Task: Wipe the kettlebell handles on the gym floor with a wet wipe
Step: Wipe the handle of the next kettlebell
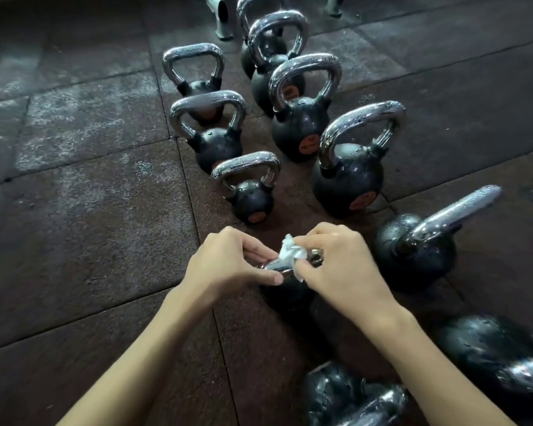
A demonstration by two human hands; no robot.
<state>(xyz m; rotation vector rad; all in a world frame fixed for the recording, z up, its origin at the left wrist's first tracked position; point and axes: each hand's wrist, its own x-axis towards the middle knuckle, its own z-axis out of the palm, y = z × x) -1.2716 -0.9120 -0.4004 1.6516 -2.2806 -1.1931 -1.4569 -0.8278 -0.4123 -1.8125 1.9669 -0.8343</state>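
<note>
You're looking down at a rubber tile floor, dark with a reddish-brown speckle through it. The tiles are big squares, and you can see the seams running as thin dark lines between them. Over on the left there are pale, chalky-looking patches smeared across a few tiles, while the middle strip looks browner. Up at the top edge you've got a light grey metal leg of some equipment standing on the floor, cut off by the frame, and a second leg further right. Lighting's dim and kind of cool overall.
</note>
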